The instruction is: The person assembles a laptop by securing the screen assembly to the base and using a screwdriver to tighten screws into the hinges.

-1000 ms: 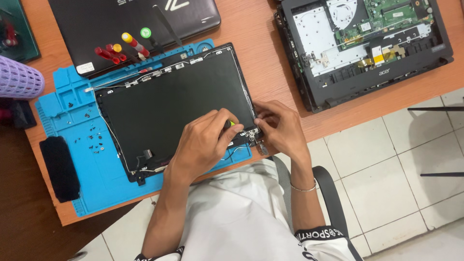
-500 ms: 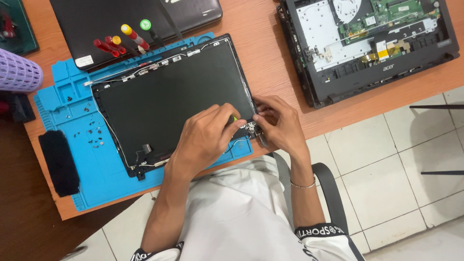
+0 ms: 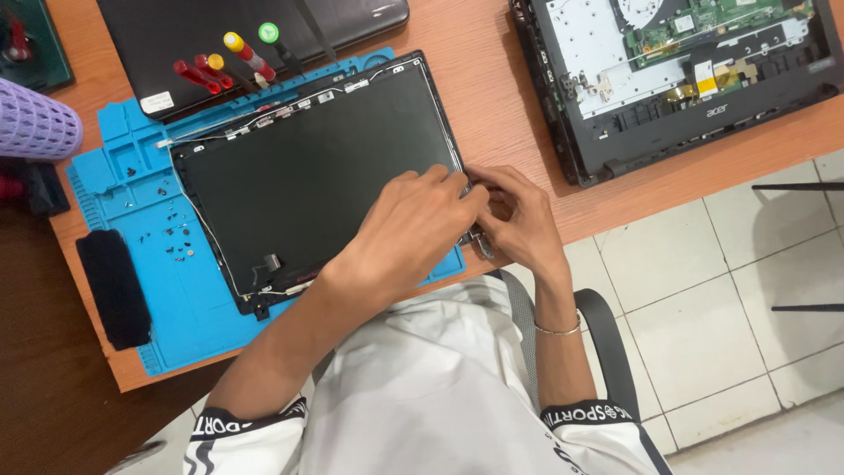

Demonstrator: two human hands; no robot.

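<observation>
Hands meet at the right near corner of a flat black laptop screen panel lying face-down on a blue silicone repair mat on the brown wooden bench. The left hand curls over the panel's edge, fingertips pinched at a small metal hinge bracket; the right hand presses in beside it, fingers bent on the same spot. Whether either grip has actually closed on a part I cannot tell, since the fingers hide it.

The panel looks thin, light and fragile, likely to flex or crack if lifted by one corner; its framed edges seem the safe hold, away from the thin wires along the rim.

Tiny loose screws lie scattered on the mat. Coloured-handled screwdrivers rest at the far edge, and an opened black laptop base sits well to the right.
</observation>
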